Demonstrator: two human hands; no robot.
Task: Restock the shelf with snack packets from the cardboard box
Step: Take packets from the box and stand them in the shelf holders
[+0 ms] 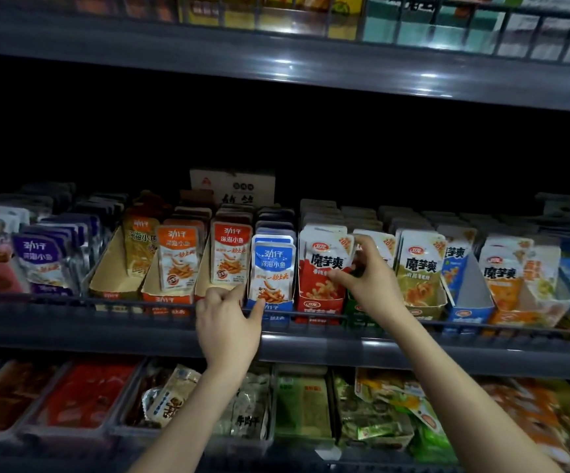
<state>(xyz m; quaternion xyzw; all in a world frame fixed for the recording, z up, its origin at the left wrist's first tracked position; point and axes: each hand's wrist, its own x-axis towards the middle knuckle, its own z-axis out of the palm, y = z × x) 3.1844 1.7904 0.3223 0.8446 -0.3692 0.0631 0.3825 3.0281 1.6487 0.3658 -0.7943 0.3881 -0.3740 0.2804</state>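
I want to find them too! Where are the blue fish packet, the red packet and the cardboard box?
blue fish packet [271,268], head view, front face.
red packet [317,268], head view, front label.
cardboard box [232,186], head view, front side.

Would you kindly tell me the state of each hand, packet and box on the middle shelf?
left hand: pinching the lower corner of the blue packet.
right hand: gripping the right edge of the red packet.
blue packet: upright, front of its row.
red packet: upright, front of its row.
cardboard box: at the back of the shelf; open or closed unclear.
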